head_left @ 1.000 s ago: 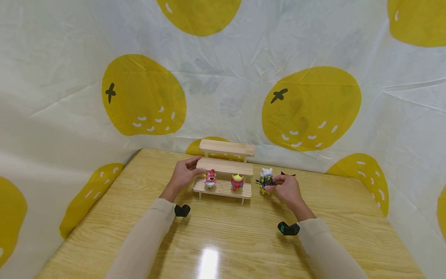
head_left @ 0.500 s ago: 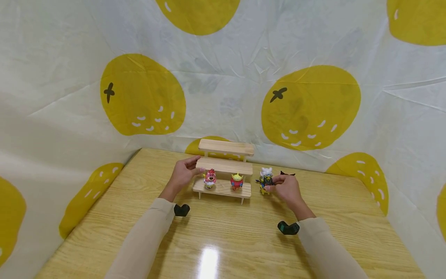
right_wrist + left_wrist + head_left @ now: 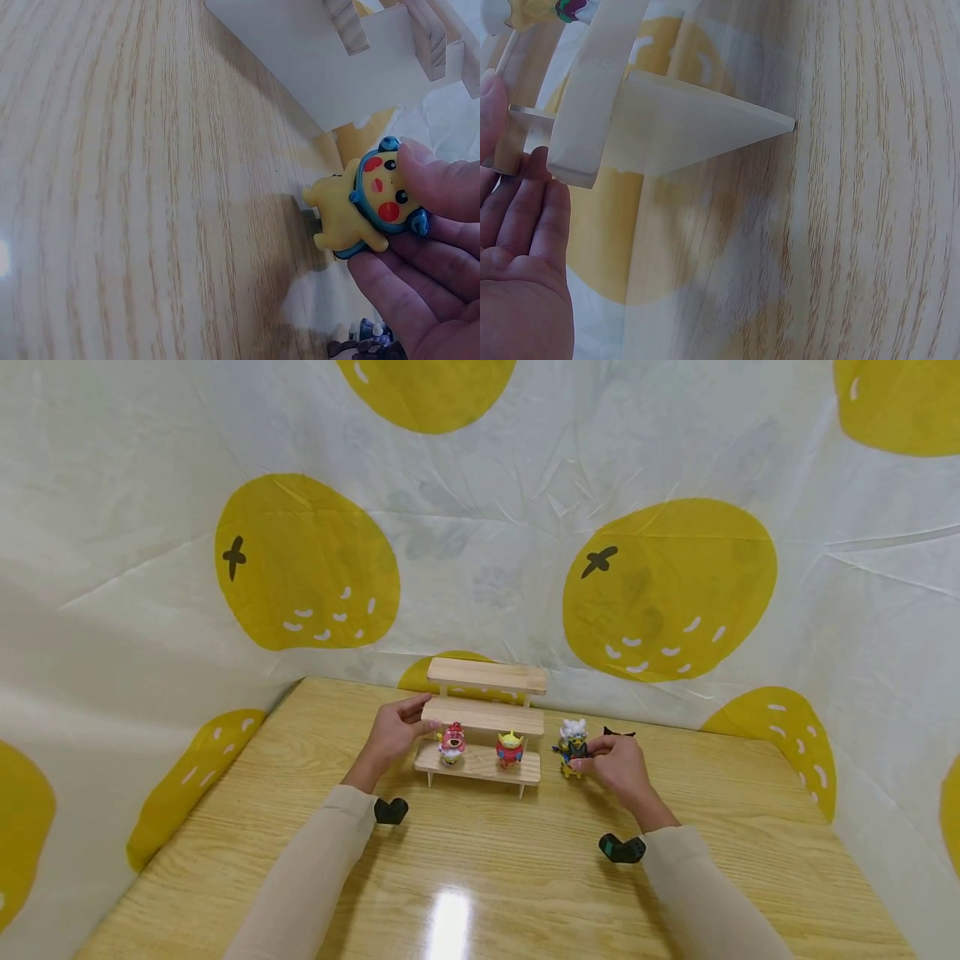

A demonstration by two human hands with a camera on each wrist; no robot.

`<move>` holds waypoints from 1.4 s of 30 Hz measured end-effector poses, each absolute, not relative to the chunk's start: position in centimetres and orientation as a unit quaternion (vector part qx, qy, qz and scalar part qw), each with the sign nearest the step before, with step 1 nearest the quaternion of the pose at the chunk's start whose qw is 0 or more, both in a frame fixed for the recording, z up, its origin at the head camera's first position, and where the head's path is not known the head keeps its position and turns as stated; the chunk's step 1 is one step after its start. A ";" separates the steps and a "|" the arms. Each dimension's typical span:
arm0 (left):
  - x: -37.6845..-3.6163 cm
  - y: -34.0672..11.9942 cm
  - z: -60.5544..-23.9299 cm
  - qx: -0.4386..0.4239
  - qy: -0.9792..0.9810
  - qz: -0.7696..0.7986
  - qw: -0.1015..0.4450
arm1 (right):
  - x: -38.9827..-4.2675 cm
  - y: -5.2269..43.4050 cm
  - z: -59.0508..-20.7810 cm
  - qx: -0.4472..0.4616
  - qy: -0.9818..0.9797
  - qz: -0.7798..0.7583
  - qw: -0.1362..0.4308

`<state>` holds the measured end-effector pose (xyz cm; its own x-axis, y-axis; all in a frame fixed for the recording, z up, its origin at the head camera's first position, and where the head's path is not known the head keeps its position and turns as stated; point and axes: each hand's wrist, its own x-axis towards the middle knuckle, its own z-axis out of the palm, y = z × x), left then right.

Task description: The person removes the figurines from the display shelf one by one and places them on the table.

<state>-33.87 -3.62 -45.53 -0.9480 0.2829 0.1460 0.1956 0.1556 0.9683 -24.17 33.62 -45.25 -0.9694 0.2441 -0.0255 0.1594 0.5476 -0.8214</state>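
A three-tier wooden display stand (image 3: pixel 483 720) stands near the back of the table. My left hand (image 3: pixel 397 732) grips the left end of its middle shelf, thumb in front and fingers behind. On the bottom shelf, a pink and red bear figurine (image 3: pixel 452 745) is at the left and a green-faced alien figurine (image 3: pixel 509 750) in red at the right. Right of the stand, my right hand (image 3: pixel 618 768) pinches a yellow Pikachu figurine (image 3: pixel 349 206) with blue trim, thumb at its head, fingers underneath. A white-topped figurine (image 3: pixel 573 730) shows just behind it in the head view.
Beside the right hand, a black pointed thing (image 3: pixel 619 732) is partly hidden. Dark figurines (image 3: pixel 367 339) show low in the right wrist view. A white cloth (image 3: pixel 480 552) with yellow fruit prints hangs behind the wooden table (image 3: pixel 525 877). Black devices (image 3: pixel 392 811) sit at both wrists.
The figurine in my right hand has turned slightly between the fingers. Both hands, the stand and the two figurines on it have stayed in place.
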 end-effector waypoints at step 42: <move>-33.8 -3.7 -45.6 0.145 0.768 0.623 0.040 | -22.5 31.3 -42.7 -0.068 -0.854 0.494 0.146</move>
<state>-33.84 -3.68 -45.58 -0.9547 0.2726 0.1197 0.1732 0.1816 0.9680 -22.49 31.25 -42.66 -0.9483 0.2604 0.1815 -0.0274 0.5026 -0.8641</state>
